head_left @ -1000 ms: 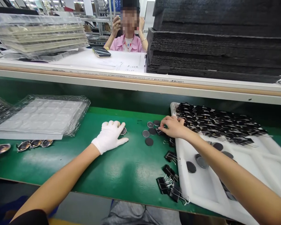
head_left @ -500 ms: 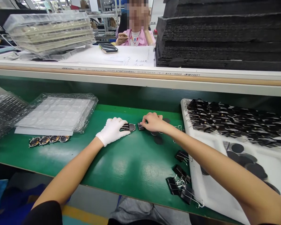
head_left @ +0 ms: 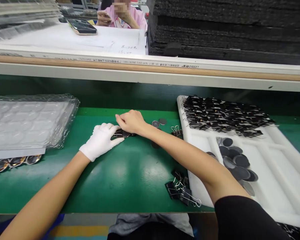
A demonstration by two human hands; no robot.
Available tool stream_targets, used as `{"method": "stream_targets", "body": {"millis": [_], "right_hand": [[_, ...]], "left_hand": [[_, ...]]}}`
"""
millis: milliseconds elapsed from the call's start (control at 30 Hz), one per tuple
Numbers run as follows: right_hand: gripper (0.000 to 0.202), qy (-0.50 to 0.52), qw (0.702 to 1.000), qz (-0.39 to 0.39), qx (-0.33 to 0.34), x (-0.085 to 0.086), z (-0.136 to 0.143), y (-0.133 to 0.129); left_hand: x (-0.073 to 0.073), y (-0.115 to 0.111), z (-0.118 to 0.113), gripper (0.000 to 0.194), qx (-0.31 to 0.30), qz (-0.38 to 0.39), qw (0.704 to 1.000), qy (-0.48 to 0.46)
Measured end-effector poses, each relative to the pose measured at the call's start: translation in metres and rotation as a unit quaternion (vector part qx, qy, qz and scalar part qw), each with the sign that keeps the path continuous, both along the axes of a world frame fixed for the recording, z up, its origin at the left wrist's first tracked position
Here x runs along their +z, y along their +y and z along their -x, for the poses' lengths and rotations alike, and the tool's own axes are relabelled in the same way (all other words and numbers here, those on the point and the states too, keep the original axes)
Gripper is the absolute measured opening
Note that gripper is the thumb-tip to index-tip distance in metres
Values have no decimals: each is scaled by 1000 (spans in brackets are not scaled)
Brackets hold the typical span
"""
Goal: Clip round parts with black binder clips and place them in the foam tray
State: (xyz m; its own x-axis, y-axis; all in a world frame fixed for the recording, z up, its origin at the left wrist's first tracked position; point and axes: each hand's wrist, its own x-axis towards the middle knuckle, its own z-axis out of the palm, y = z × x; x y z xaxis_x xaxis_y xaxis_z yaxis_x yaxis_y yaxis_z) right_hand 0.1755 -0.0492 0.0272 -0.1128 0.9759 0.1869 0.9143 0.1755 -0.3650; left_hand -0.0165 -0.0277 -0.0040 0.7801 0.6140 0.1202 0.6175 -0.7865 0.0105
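My left hand (head_left: 102, 140), in a white glove, is closed on a black binder clip (head_left: 118, 134) with wire handles, low over the green bench. The clip sits at a dark round disc (head_left: 125, 134), partly covered by my hands. Bare and curled, my right hand (head_left: 132, 120) is right beside it, over the disc's far side. A black binder clip shows in part under its fingers; the fingertips themselves are hidden. Behind my right wrist lie loose dark discs (head_left: 162, 121) and a binder clip (head_left: 176, 131).
On the right, a white tray (head_left: 183, 115) bears rows of clipped pieces and loose discs (head_left: 241, 160). Several binder clips (head_left: 181, 191) lie near the bench front. Clear plastic trays (head_left: 62, 123) and amber-dark oval pieces (head_left: 17, 161) are left. Above, a shelf (head_left: 140, 68) holds black foam (head_left: 215, 30); a person sits beyond.
My right hand has moved left with its binder clip, up to the disc at my left hand. My left hand keeps its grip. The view has shifted right and downward.
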Motion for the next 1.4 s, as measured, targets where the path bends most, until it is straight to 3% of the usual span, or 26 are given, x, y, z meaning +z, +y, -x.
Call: {"method": "stream_targets", "body": {"millis": [200,400,567,733,1100,1267,1400], "right_hand": [[57,16,999,27,-6,-17,-9,5],[43,70,993,11,-96,-28,-17,6],[43,123,985,14,-118,-34,-17,4],[47,149,981,26,-125,-38,-18,4],[50,152,980,5,-129,-44,-17,4],[49,146,980,16,-132,-39,-16,9],[54,215,972,24,-95,-19,-30,5]], "left_hand": [[-4,1,-1,44,-3,-14,1000,-4],[-7,-1,-3,39,20,36,997,-64],[-6,-1,-1,37,33,67,994,-86],[-3,0,1,37,41,86,992,-79],[-6,-8,-16,38,33,83,993,-77],[-7,-9,-18,42,29,90,992,-83],[-4,-12,-20,40,32,99,990,-96]]}}
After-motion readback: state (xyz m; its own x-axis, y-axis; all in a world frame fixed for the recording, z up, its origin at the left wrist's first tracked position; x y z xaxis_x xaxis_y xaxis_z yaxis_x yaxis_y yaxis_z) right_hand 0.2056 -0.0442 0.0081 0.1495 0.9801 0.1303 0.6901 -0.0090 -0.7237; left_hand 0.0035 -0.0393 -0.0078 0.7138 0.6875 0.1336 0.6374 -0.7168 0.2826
